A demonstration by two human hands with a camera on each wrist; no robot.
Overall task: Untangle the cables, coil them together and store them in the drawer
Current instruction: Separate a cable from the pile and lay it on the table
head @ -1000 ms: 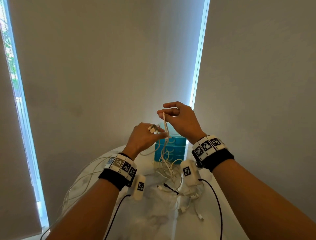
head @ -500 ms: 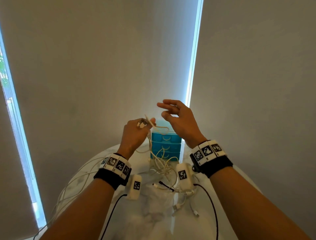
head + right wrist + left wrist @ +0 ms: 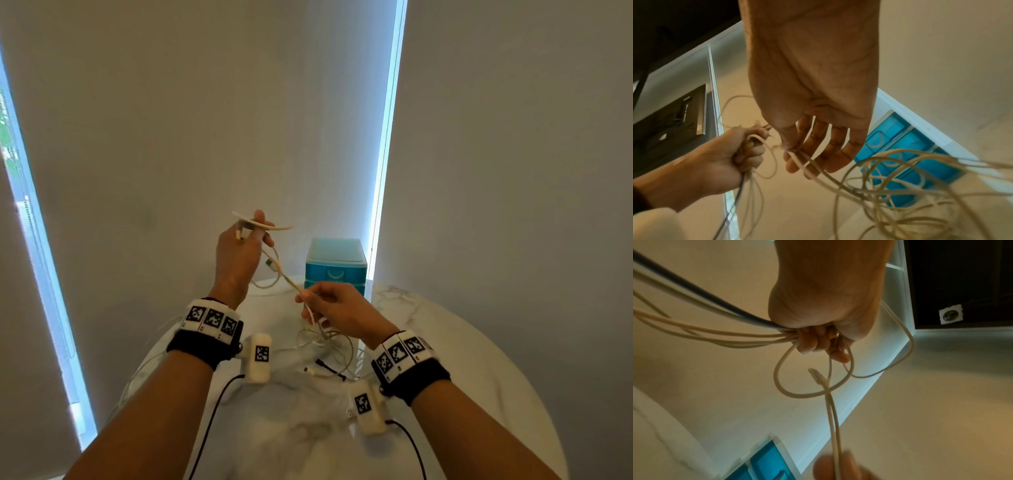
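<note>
Left hand (image 3: 239,253) fingers clamp a bundle of cream cables (image 3: 719,339); right hand (image 3: 337,310) fingers pinch one strand (image 3: 289,282) above the desk (image 3: 462,359).

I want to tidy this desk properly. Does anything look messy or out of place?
Yes: a snarl of white cables lies looped on the table, still tangled. Both the left hand and right hand hold strands. The blue drawer unit looks closed.

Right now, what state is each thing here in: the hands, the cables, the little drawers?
Left hand: raised, gripping a bunch of cables.
Right hand: lower, pinching a white cable stretched between both hands.
Cable pile: tangled on the table.
Blue drawers: those in view closed.
</note>
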